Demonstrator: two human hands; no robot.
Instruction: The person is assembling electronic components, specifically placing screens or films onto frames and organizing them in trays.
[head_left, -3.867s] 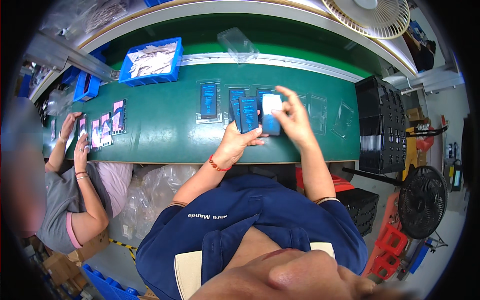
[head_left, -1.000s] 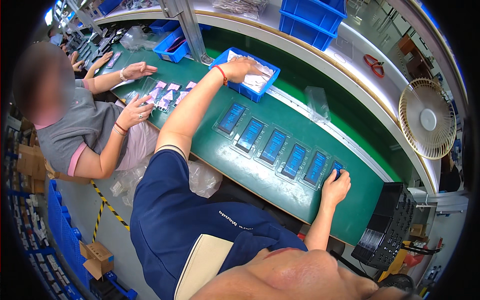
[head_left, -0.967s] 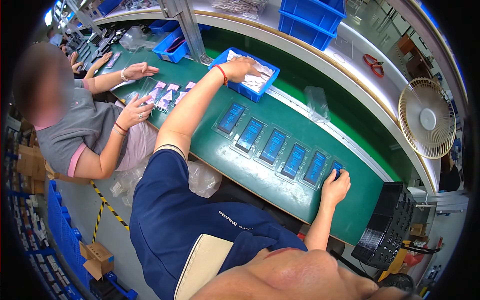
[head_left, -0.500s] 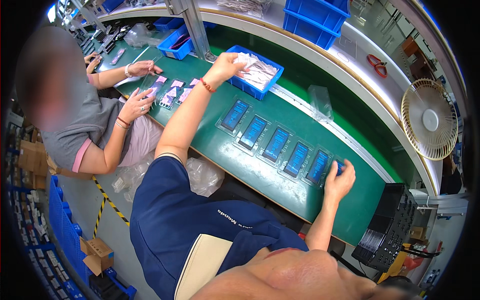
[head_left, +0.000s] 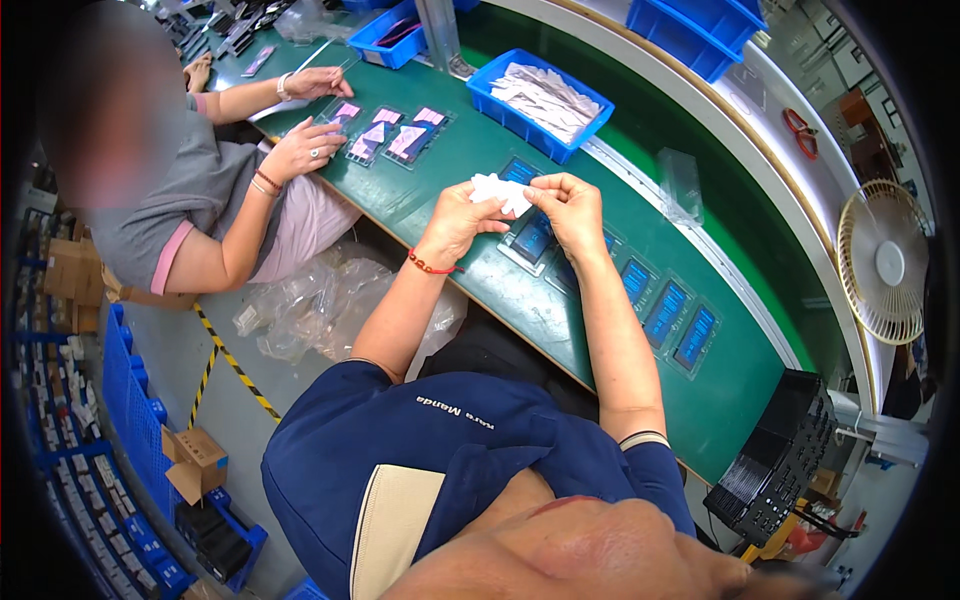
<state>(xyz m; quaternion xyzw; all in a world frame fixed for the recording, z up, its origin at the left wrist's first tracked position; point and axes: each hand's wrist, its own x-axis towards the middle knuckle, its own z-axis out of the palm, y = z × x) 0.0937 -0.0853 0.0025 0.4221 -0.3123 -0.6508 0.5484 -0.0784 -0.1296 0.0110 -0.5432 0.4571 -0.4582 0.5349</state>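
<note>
My left hand (head_left: 463, 220), with a red beaded bracelet at the wrist, is closed on a small bunch of white paper slips (head_left: 497, 192). My right hand (head_left: 572, 208) pinches the right end of the same slips. Both hands are above a row of clear plastic trays on the green table (head_left: 480, 262). Each tray holds a dark flat device with a blue-lit face, such as the device (head_left: 697, 338) at the right end. My right hand and forearm partly cover the middle devices. Beyond my hands stands a blue bin (head_left: 597, 127) full of similar white slips.
At the left a co-worker's hands (head_left: 305, 150) are at trays with pink and purple patterned pieces (head_left: 376, 136). A clear plastic box (head_left: 680, 187) lies near the table's back edge. A black rack (head_left: 775, 450) stands at the right end, a fan (head_left: 885, 262) at the back right.
My left hand has come back from the blue bin with white slips. My right hand has left the right end of the device row and taken hold of the slips. The view has shifted.
</note>
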